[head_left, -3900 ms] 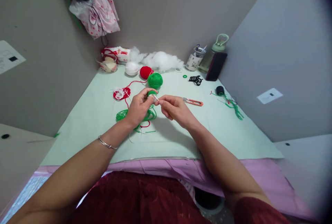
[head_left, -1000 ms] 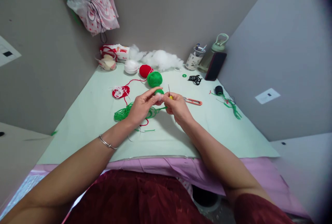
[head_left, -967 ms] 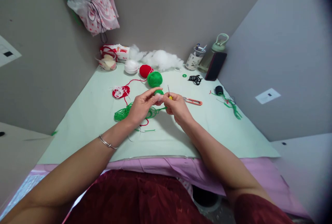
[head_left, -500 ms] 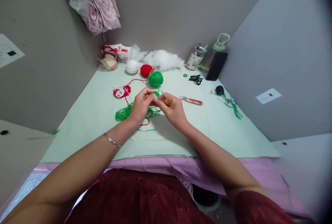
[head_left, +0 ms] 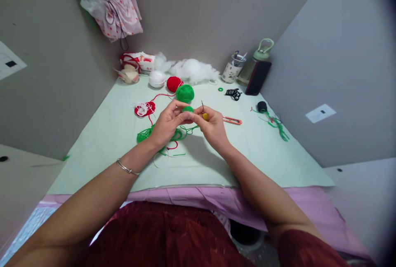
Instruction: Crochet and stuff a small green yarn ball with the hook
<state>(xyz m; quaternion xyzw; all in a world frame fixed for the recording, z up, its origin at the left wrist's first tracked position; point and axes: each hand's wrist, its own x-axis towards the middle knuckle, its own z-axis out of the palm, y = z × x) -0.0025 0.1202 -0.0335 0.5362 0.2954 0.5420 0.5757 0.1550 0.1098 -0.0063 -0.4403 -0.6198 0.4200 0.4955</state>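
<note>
My left hand (head_left: 167, 125) pinches a small green crocheted piece (head_left: 187, 109) above the pale green table mat (head_left: 247, 151). My right hand (head_left: 213, 129) is closed on a crochet hook with a yellow grip (head_left: 204, 114), its metal tip pointing up beside the piece. Loose green yarn (head_left: 148, 135) trails from the piece onto the mat under my hands. A green yarn ball (head_left: 185, 93) sits just behind them.
A red yarn ball (head_left: 173, 83), a white ball (head_left: 156, 79), white stuffing (head_left: 192, 70) and a red-and-white crochet piece (head_left: 144, 109) lie behind. Orange snips (head_left: 231, 120) rest to the right, near a black spool (head_left: 262, 106), a phone (head_left: 258, 78), a bottle (head_left: 258, 59) and a pen cup (head_left: 232, 70).
The hook in my right hand has swung from lying against the green piece to pointing upward beside it. Both hands stay close together over the mat.
</note>
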